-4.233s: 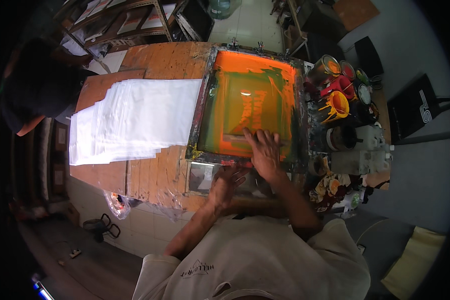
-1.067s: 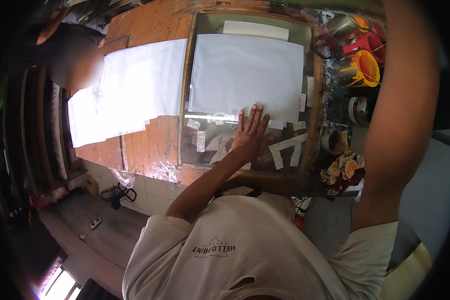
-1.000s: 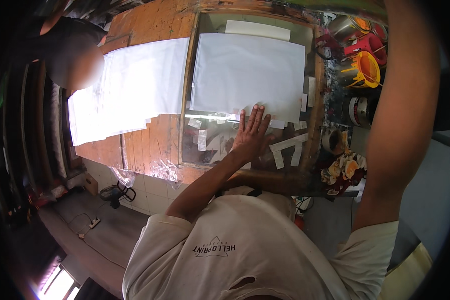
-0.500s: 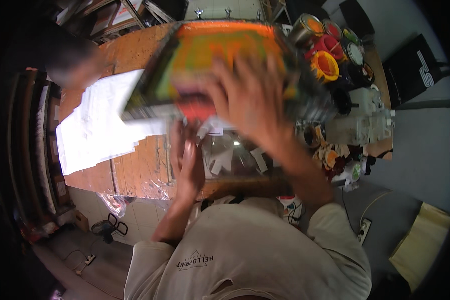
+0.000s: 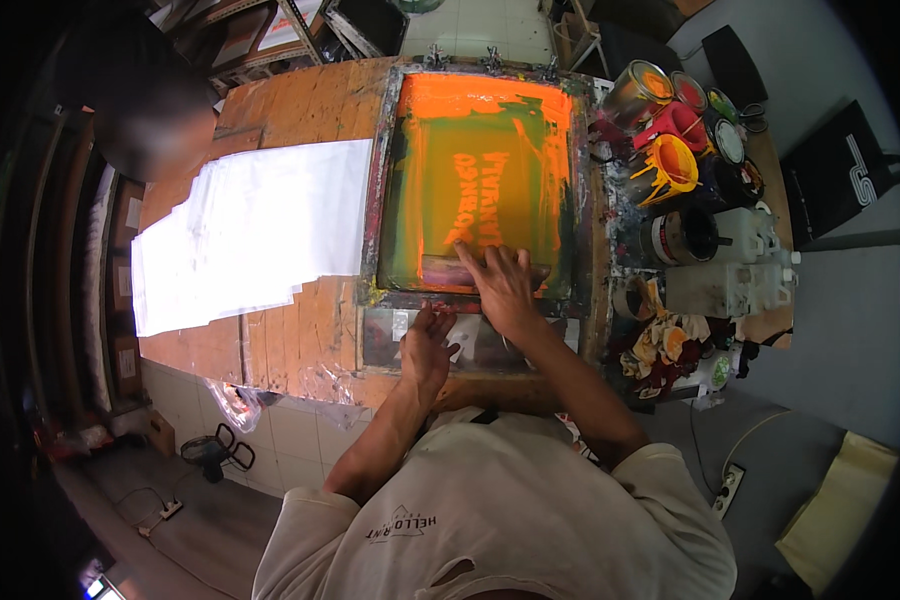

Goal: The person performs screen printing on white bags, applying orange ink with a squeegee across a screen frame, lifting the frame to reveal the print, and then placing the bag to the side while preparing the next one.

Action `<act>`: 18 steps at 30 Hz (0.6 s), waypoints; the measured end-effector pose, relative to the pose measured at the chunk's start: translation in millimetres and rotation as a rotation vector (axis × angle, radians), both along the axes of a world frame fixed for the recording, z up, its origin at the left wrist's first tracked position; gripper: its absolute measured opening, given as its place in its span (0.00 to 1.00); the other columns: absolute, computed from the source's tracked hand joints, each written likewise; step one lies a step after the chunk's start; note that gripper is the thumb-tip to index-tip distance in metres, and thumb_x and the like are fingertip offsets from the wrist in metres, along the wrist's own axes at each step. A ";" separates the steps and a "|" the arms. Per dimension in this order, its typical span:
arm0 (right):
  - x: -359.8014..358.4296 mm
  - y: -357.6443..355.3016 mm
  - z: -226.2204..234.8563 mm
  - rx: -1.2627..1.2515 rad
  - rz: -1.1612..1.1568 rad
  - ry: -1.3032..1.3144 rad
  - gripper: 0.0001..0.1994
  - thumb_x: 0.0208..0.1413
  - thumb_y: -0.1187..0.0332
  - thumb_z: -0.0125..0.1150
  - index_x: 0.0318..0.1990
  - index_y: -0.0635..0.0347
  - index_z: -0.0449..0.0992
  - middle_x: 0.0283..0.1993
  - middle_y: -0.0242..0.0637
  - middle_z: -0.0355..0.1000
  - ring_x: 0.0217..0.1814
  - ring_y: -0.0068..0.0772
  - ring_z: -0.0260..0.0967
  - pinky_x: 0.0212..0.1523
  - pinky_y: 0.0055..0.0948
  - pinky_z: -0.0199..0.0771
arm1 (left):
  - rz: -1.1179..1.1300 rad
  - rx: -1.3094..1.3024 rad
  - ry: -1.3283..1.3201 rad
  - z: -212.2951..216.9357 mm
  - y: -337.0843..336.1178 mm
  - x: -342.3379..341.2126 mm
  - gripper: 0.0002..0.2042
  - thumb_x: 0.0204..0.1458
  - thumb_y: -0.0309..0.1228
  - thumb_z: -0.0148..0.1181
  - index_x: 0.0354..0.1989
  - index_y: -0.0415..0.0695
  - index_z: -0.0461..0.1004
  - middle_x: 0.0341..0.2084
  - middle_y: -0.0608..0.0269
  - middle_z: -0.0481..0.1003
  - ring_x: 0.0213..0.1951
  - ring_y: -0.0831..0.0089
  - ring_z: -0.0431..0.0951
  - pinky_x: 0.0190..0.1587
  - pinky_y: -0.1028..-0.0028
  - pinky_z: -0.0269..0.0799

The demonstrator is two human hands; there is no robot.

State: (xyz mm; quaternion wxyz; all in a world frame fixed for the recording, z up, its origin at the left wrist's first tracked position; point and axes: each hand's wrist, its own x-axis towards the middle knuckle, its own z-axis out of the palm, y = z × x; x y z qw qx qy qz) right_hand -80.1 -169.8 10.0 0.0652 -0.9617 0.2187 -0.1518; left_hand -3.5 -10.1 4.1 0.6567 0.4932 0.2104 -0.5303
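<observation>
A screen-printing frame lies flat on the wooden table, its green mesh streaked with orange ink, thickest along the far edge. Orange lettering shows in the middle of the mesh. Across the near end of the mesh rests a dark, ink-stained squeegee. My right hand is closed over the squeegee, index finger stretched forward past it onto the mesh. My left hand is open at the frame's near edge, fingers apart, with its fingertips by the rim. Beneath the near rim, a clear sheet with white tape pieces shows in part.
White paper sheets lie spread left of the frame. Ink cans, a yellow ink tub, plastic jugs and stained rags crowd the right side. Clamps stand at the far edge. Another person is at the far left.
The blurred, tilted frame has come down flat. My right hand has moved nearer to me, onto the squeegee. My left hand has shifted right, with its fingers spread at the near rim.
</observation>
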 end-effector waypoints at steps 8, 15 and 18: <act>39.5 -52.6 -4.3 -0.063 -0.023 -0.012 0.31 0.54 0.75 0.61 0.67 0.47 0.66 0.40 0.36 0.68 0.51 0.39 0.70 0.68 0.78 0.44 | 0.023 0.043 -0.006 3.0 -6.6 -2.7 0.24 0.66 0.53 0.50 0.56 0.44 0.66 0.57 0.53 0.70 0.69 0.57 0.62 0.67 0.37 0.49; 129.4 -178.4 -23.8 -0.079 -0.071 -0.027 0.30 0.55 0.77 0.59 0.67 0.46 0.67 0.46 0.38 0.72 0.57 0.40 0.70 0.72 0.81 0.32 | 0.061 0.083 0.029 7.1 -5.7 -2.0 0.22 0.63 0.54 0.56 0.48 0.47 0.70 0.51 0.56 0.71 0.63 0.60 0.68 0.63 0.42 0.56; 155.6 -226.0 -27.2 -0.103 -0.104 -0.014 0.35 0.52 0.75 0.67 0.69 0.43 0.65 0.48 0.37 0.72 0.59 0.40 0.69 0.73 0.80 0.31 | 0.056 0.084 0.037 11.1 -9.9 -2.3 0.20 0.61 0.53 0.59 0.46 0.48 0.71 0.50 0.58 0.72 0.62 0.62 0.69 0.61 0.45 0.58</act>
